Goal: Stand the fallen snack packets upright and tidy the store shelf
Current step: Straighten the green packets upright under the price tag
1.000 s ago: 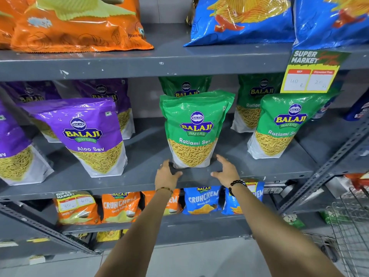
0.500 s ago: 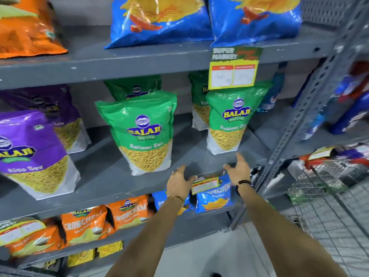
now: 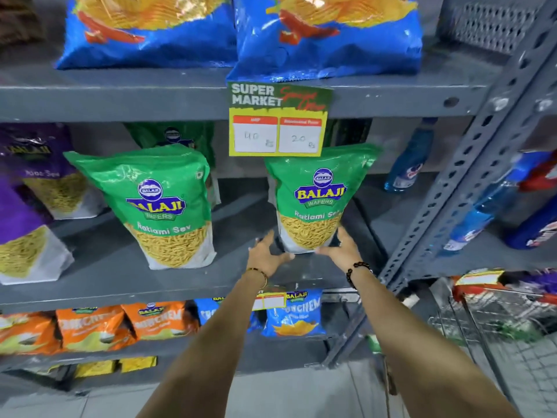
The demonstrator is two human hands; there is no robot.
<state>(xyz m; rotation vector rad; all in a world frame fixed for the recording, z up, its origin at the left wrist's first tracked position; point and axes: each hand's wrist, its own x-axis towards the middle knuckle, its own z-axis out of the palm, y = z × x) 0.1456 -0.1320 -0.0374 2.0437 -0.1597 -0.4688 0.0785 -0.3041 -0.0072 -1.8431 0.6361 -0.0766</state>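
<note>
A green Ratlami Sev packet (image 3: 316, 200) stands upright at the right end of the grey middle shelf (image 3: 241, 276). My left hand (image 3: 268, 254) presses the lower left of its base and my right hand (image 3: 343, 248) presses the lower right, so the packet is held between them. A second green packet (image 3: 162, 206) stands upright to its left, leaning back a little. Another green packet (image 3: 177, 137) is partly hidden behind that one. Purple Aloo Sev packets (image 3: 27, 236) stand at the far left, partly cut off by the frame.
A yellow price tag (image 3: 278, 119) hangs from the upper shelf just above the held packet. Blue chip bags (image 3: 331, 34) lie on top. Orange packets (image 3: 90, 327) and blue packets (image 3: 292, 315) fill the lower shelf. A perforated upright (image 3: 470, 182), blue bottles (image 3: 410, 164) and a wire trolley (image 3: 497, 321) are on the right.
My view has swung right. Both hands left the shelf's front edge by the middle green packet, travelled right and closed on the base of the right green packet.
</note>
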